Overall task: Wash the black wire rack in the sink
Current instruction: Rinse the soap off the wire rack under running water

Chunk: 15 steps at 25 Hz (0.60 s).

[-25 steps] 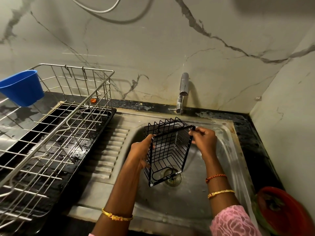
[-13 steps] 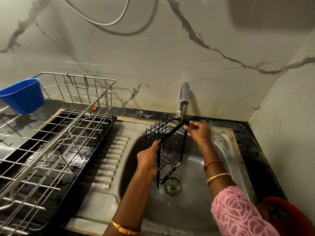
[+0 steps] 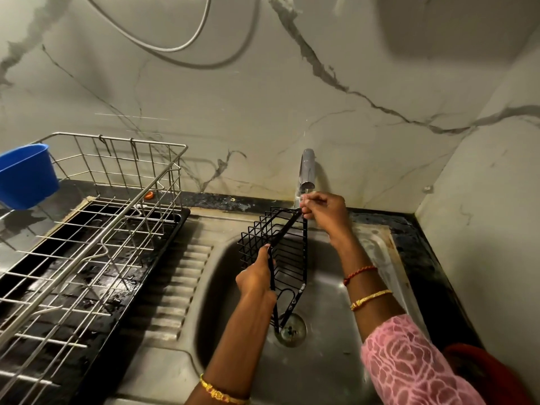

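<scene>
A blue plastic cup (image 3: 26,173) hangs on the silver wire drainer (image 3: 96,229) over the dark counter (image 3: 432,258). In the steel sink (image 3: 336,361), the black wire rack (image 3: 280,258) tilts on edge, long axis running from drain (image 3: 290,328) up to the tap (image 3: 306,173). Left hand (image 3: 257,280) has its grip clamped on the lower frame; right hand (image 3: 324,210) pinches the top corner, with open basin to the right

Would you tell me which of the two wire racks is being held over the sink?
The black rack, small and tilted, gripped by both hands under the tap. The silver rack is larger and stands untouched on the left.
</scene>
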Available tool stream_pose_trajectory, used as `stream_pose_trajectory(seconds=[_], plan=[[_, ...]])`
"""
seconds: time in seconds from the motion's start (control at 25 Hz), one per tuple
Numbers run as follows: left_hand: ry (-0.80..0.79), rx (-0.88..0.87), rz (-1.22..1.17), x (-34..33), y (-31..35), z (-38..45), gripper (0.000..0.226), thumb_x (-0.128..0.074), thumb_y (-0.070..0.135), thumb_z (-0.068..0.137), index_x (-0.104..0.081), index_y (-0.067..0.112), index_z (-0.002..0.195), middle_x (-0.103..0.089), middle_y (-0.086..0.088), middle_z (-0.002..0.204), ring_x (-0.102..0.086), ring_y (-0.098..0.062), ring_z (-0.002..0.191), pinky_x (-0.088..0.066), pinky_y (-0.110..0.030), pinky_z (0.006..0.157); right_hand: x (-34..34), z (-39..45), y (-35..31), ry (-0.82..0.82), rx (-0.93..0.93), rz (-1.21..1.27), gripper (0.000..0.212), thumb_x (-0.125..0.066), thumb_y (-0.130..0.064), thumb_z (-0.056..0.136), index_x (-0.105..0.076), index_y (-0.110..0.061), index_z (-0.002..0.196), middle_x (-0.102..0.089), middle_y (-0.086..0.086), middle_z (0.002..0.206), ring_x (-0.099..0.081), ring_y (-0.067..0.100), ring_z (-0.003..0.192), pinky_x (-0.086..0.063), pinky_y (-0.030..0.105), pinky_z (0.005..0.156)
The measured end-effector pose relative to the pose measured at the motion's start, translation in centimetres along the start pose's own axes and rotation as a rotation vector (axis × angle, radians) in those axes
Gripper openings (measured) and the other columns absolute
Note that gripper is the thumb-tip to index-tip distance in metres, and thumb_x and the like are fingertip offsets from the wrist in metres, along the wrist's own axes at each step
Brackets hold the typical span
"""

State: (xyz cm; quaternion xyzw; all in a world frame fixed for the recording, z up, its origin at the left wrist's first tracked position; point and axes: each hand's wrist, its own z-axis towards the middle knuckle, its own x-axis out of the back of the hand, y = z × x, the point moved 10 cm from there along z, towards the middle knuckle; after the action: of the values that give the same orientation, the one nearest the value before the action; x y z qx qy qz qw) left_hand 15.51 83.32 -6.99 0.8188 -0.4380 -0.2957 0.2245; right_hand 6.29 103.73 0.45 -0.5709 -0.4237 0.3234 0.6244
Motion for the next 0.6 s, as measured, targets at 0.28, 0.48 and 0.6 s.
stream_pose_trajectory(seconds=[0.28,0.48,0.6], plan=[[0.023,-0.015,0.009,0.5,0.3,-0.2,0.035,-0.073,0.022,0.082,-0.041,0.012,0.070,-0.044,-0.003,0.068,-0.038,-0.016,0.058,-0.033,-0.032,0.055,-4.6,1.3,1.2,-0.297,-0.392,-0.097,0.023,-0.046,-0.006,0.087,-0.043,-0.012,0.065,-0.035,-0.002,0.050,-0.025,0.004,0.029,-0.019,0.013,0.029],[0.068,-0.031,0.010,1.0,0.3,0.4,0.031,-0.072,0.024,0.083,-0.050,0.002,0.082,-0.042,-0.002,0.069,-0.036,-0.014,0.060,-0.036,-0.039,0.075,-6.2,1.2,-0.3,-0.428,-0.327,-0.051,0.027,-0.051,0.014,0.080,-0.047,-0.010,0.069,-0.051,0.005,0.072,-0.052,0.012,0.062,-0.047,0.016,0.047],[0.060,-0.015,0.017,0.9,0.2,0.4,0.030,-0.070,0.026,0.084,-0.051,0.003,0.083,-0.045,-0.003,0.075,-0.048,-0.021,0.074,-0.042,-0.045,0.085,-6.4,0.8,-0.2,-0.497,-0.351,0.067,0.025,-0.043,0.015,0.085,-0.058,-0.003,0.079,-0.060,0.011,0.082,-0.060,0.017,0.079,-0.057,0.025,0.071]])
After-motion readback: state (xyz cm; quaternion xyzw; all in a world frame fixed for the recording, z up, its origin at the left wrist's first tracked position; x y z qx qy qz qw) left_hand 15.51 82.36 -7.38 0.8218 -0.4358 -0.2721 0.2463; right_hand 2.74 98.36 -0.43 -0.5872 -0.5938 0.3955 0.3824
